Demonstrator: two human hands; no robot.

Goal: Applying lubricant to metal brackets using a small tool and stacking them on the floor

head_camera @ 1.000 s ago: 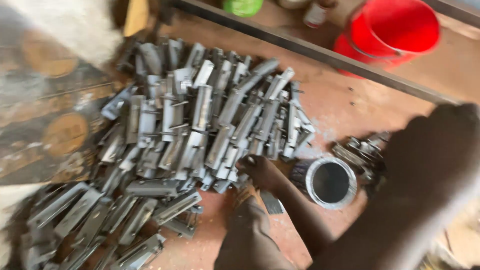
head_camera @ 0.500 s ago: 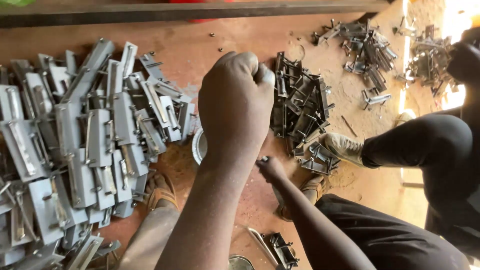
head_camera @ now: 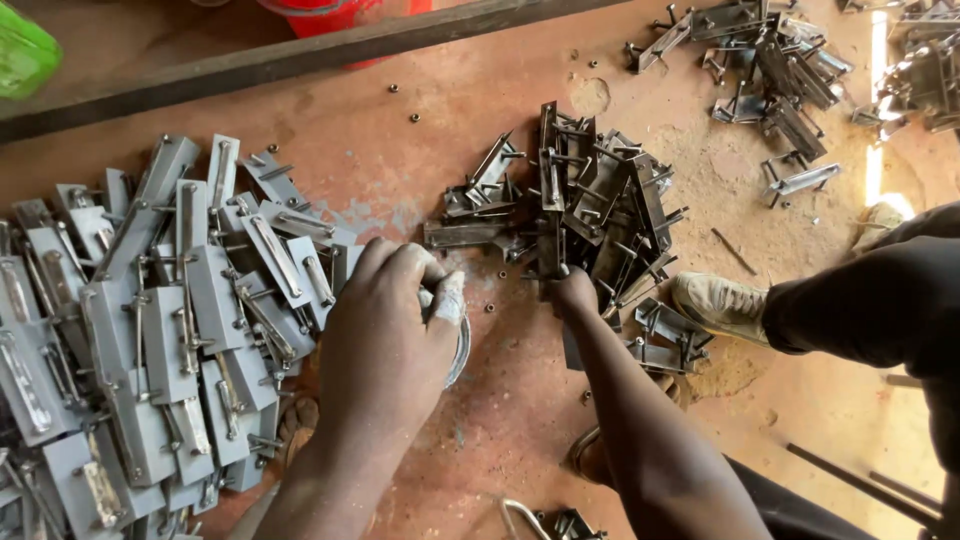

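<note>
- Head view is looking straight down on a reddish-brown dusty floor [head_camera: 500, 110] strewn with metal parts.
- Left hand [head_camera: 385, 335] is sitting just below centre, its fingers curled down over a small round metal tin [head_camera: 458, 345]; only the rim of the tin is showing at 3 o'clock of the knuckles, and a pale smear is coating the fingertip [head_camera: 447, 298] nearest it. Whether the fingers are actually clamping the tin is something I cannot tell.
- Right hand [head_camera: 577, 292] is reaching up from 5 o'clock, its fingers tucked against the lower edge of a dark heap of bolted steel brackets [head_camera: 580, 205]; they are hidden by the metal, so I cannot tell how they are set.
- Grey flat steel plates with raised strips [head_camera: 160, 330] are lying in a wide pile at 9 o'clock, touching the left wrist side.
- Another scatter of dark brackets [head_camera: 770, 60] is lying at 1 o'clock, well apart from both hands.
- A tan shoe [head_camera: 722, 303] on a dark-trousered leg is resting at 3 o'clock, just beside the central heap.
- A long dark wooden beam [head_camera: 300, 55] is crossing the top at 11 to 12 o'clock, with a red plastic bucket [head_camera: 330, 10] behind it.
</note>
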